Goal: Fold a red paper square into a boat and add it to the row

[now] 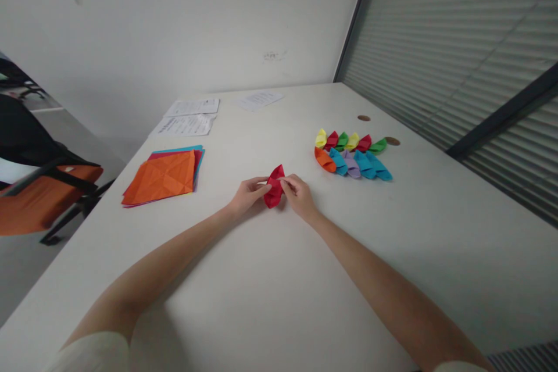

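Observation:
A small folded piece of red paper, pointed at its top and bottom, is held between my two hands over the middle of the white table. My left hand grips its left side, with the thumb across the front. From the right, my right hand pinches its other side between thumb and fingers. Off to the right lie several finished-looking folded paper pieces in two rows, among them an orange one, a purple one and a yellow one.
A stack of coloured paper sheets, orange on top, lies at the left of the table. Printed sheets and another page lie farther back. Two round brown spots mark the right side. An orange-seated chair stands left.

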`<action>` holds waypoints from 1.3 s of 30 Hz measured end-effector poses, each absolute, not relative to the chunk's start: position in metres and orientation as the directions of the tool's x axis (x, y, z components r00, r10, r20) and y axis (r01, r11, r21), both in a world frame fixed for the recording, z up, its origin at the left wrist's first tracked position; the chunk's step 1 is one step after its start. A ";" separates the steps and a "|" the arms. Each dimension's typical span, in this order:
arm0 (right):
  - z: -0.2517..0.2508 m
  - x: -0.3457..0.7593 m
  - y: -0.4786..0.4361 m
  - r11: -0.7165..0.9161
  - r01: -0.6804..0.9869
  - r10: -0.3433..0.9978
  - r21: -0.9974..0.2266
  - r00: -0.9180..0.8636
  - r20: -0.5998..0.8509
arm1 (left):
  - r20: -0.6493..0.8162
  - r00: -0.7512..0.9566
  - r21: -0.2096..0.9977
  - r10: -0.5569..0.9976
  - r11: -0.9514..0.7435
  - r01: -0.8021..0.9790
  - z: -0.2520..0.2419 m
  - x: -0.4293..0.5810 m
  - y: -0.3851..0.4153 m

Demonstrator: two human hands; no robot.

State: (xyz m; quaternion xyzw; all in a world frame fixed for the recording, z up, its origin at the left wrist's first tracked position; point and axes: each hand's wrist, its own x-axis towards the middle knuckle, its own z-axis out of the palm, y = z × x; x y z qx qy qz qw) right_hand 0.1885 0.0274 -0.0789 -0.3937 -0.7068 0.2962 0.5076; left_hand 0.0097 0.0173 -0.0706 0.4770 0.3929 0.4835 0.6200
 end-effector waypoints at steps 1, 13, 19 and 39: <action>-0.078 0.188 0.027 0.523 0.262 0.852 -0.811 -0.188 0.489 | -0.024 0.231 0.974 0.973 0.074 -0.213 -0.072 0.010 0.017; -0.077 0.189 0.023 0.598 0.275 0.796 -0.753 -0.320 0.515 | -0.011 0.194 0.980 0.981 0.049 -0.192 -0.070 0.014 0.017; -0.077 0.189 0.025 0.580 0.270 0.808 -0.768 -0.306 0.503 | -0.030 0.196 0.977 0.980 0.070 -0.200 -0.074 0.014 0.018; -0.084 0.189 0.025 0.390 0.718 0.908 -0.576 -0.198 0.369 | 0.196 0.051 0.884 0.979 -0.199 0.423 -0.068 0.004 0.026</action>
